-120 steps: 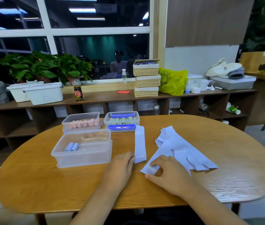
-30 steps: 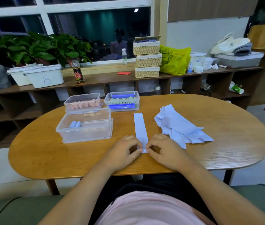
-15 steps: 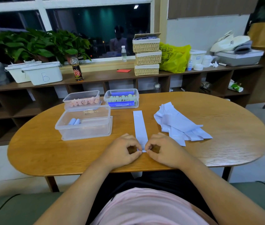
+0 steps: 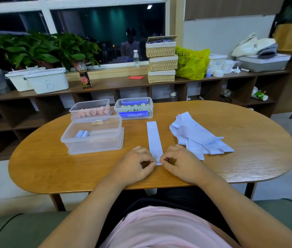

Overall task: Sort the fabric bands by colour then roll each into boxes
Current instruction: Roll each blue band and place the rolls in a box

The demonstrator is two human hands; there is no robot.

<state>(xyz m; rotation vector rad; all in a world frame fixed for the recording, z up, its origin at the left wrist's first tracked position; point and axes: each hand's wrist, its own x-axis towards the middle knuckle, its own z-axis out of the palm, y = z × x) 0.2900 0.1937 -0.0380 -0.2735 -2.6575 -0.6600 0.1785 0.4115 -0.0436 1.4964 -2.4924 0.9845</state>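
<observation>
Where the forearms cross its near rim, the oval wooden table (image 4: 52,167) is hidden for a stretch. Bare wood lies open to the left of the left hand out to the curved edge, and more lies to the right of the right hand, past the pile. That pile of bands (image 4: 200,138), pale blue, sits just beyond and to the right of the right hand; the strips overlap so much that their number cannot be told. Beyond and left of the left hand stands a large clear box (image 4: 95,145), open-topped and apart from the hand. Behind it, farther from the hands, are two smaller boxes side by side: a pink-roll box (image 4: 89,109) close against the large one, and a green-roll box (image 4: 134,108) with blue clips. One pale blue band (image 4: 153,138) lies flat and straight, running away from between the hands; the faint printing at its far end is too small to read. The left hand (image 4: 134,165) and right hand (image 4: 181,163) each curl their fingers and pinch the band's near end from either side. Thumbs and fingertips cover most of that end, so it only seems to be turned over once. Two blue rolls (image 4: 82,134) lie together in the large box's far-left part.
</observation>
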